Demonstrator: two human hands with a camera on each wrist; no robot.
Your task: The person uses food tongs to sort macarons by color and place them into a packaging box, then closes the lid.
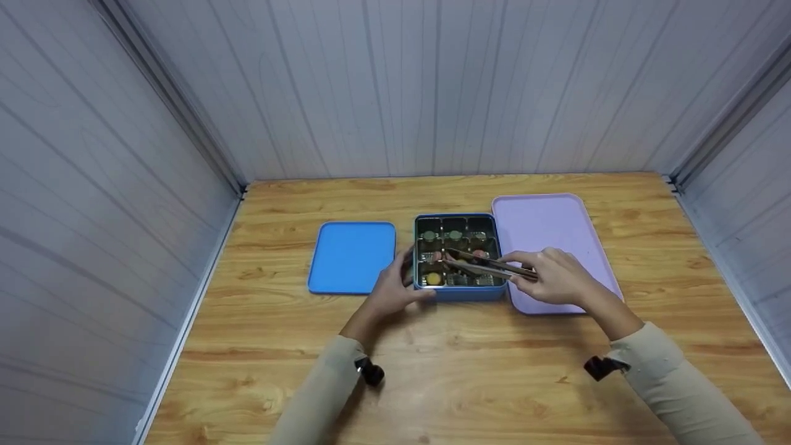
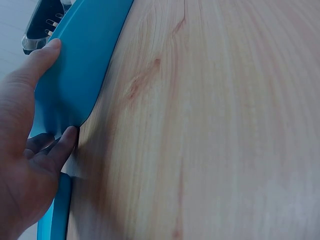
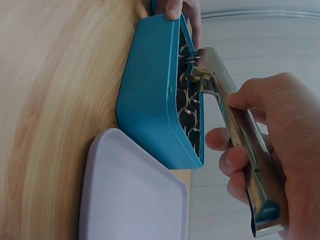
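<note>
A blue tin (image 1: 458,292), divided into compartments holding small wrapped pieces, is set mid-table between a blue lid (image 1: 351,256) and a lilac tray (image 1: 550,228). Metal tongs (image 1: 488,264) are pinched by the right hand (image 1: 559,278), tips inside the tin. The tin's left wall is gripped by the left hand (image 1: 392,293), fingers curled.

My left hand (image 2: 22,150) is gripping the blue box (image 2: 75,75) at its corner, thumb lying along its wall; the box is sitting on the wooden table (image 2: 215,125)

Blue tin (image 1: 460,292); blue lid (image 1: 352,256); lilac tray (image 1: 556,225); silver tongs (image 1: 488,264); wood-grain table (image 1: 469,371).
</note>
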